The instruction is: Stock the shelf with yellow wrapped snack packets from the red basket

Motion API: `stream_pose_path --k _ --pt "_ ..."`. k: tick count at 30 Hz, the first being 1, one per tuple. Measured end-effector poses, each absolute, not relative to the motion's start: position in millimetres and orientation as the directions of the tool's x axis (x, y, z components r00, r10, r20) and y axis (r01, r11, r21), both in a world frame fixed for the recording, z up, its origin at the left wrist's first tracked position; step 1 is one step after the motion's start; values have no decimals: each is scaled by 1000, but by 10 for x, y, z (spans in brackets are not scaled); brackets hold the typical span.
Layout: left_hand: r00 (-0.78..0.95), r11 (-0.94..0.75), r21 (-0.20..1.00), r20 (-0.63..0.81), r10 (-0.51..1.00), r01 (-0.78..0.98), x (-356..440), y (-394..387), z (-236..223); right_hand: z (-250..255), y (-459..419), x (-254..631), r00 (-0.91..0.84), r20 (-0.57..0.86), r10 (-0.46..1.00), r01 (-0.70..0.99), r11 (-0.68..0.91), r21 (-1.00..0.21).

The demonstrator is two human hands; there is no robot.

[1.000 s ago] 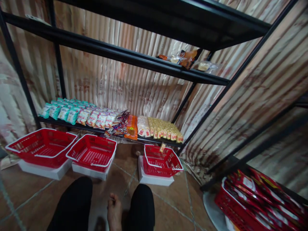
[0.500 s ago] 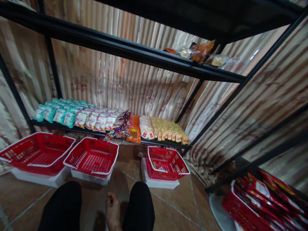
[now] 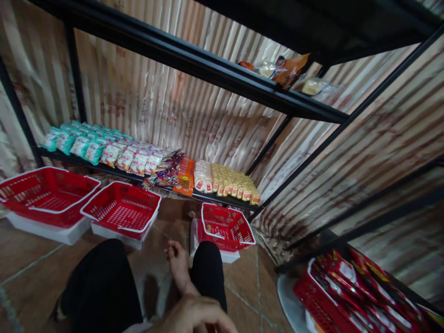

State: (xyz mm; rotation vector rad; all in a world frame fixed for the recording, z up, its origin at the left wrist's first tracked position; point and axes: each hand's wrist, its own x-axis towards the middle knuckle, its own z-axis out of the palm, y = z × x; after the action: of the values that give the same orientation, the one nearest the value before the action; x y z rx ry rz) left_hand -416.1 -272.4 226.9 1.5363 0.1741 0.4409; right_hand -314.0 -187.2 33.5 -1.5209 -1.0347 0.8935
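Note:
My right hand (image 3: 178,261) hangs between my dark-trousered knees, its fingers loosely bent and slightly apart, with nothing visible in them. Across the bottom edge lies my left hand (image 3: 201,314), back upward, over or close to my right forearm; its fingers reach to the right and are partly cut off. Whether it touches the forearm I cannot tell. Nearest to the hands stand two red baskets with white handles: the middle one (image 3: 133,224) on the left, and the right one (image 3: 227,240), partly behind my right knee (image 3: 208,268).
A bigger red basket (image 3: 52,217) stands at far left. On the low black shelf (image 3: 222,200) sit teal packets (image 3: 81,145), white packets (image 3: 138,159), an orange bag (image 3: 185,175) and yellow packs (image 3: 236,182). A basket of red packets (image 3: 347,296) is at right.
My left hand has come into view at the bottom. My right hand appears further up and to the right. The view has shifted, so the baskets and lower shelf sit higher and further left.

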Motion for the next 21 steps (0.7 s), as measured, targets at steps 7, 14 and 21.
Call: stream_pose_path --k 7,14,21 --pt "771 241 967 -91 631 -83 -2972 -2946 2061 622 -2057 -1753 476 85 875 291 -66 -955" --pt "625 411 905 -260 736 -108 -2263 -2807 1781 705 -1992 -490 522 125 843 415 -124 -901" --pt "357 387 881 -281 891 -272 -2002 -2418 1483 896 -1274 7 283 114 952 635 -96 -767"
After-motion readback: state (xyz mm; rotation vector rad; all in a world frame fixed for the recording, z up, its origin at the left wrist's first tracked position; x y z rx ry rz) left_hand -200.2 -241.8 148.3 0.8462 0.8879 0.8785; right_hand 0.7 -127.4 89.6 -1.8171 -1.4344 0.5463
